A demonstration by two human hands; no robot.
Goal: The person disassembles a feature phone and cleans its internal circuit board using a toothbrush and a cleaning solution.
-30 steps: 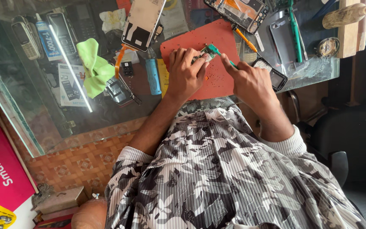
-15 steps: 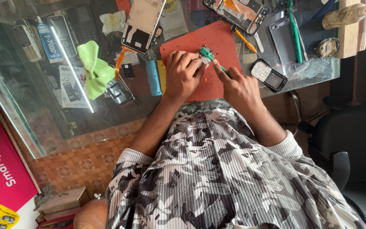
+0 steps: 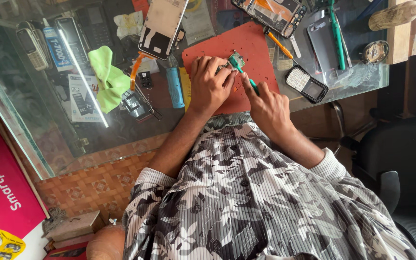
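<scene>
My left hand (image 3: 209,84) presses a small green circuit board (image 3: 235,60) down on a red work mat (image 3: 246,43) on the glass counter. My right hand (image 3: 268,107) grips a green-handled tool (image 3: 247,79) with its tip touching the board. Both hands meet at the near edge of the mat, just above my patterned shirt.
Around the mat lie an opened white phone (image 3: 162,26), a phone frame (image 3: 270,12), a small keypad phone (image 3: 306,84), a blue tube (image 3: 175,86), a green cloth (image 3: 109,79), an orange screwdriver (image 3: 279,43), a green tool (image 3: 335,33) and a black chair (image 3: 400,139) at right.
My right hand has drawn in toward my body and to the left. The green tool now points up at the board. My left hand stays on the board.
</scene>
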